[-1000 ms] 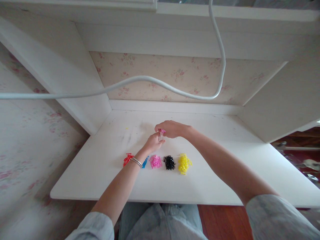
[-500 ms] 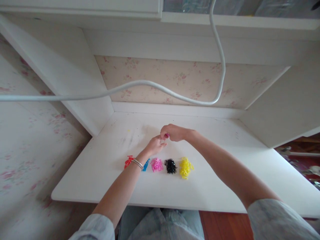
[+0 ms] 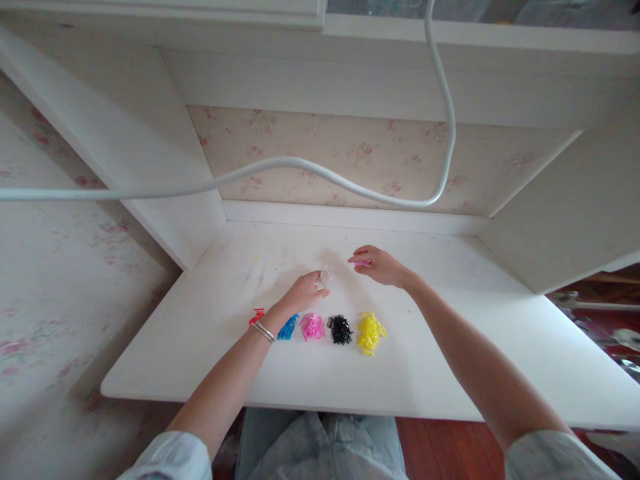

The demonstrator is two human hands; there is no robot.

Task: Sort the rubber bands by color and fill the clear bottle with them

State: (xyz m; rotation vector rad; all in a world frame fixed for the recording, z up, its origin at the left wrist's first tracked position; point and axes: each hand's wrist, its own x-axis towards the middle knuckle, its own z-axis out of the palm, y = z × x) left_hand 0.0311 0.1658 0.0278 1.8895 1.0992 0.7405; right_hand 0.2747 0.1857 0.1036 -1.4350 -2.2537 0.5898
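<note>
My left hand [image 3: 307, 289], with bangles at its wrist, grips a small clear plastic container [image 3: 326, 277] above the white desk. My right hand [image 3: 379, 265] is a short way off to the right, fingers closed on a small pink object [image 3: 362, 263] whose kind I cannot make out. Nearer me lies a row of small loose plastic pieces in colour piles: red [image 3: 258, 315], blue [image 3: 288, 327], pink [image 3: 313, 327], black [image 3: 341, 329] and yellow [image 3: 371, 333]. My left wrist partly covers the red pile.
The white desk [image 3: 450, 333] has side panels at left and right, and floral wallpaper [image 3: 360, 153] behind. A thick white cable [image 3: 300, 163] hangs across the view above my hands. The desk's front edge runs close to my lap.
My right hand has drawn away to the right from my left hand, carrying the pink object. The clear container now shows in my left hand, and more of the blue pile is uncovered.
</note>
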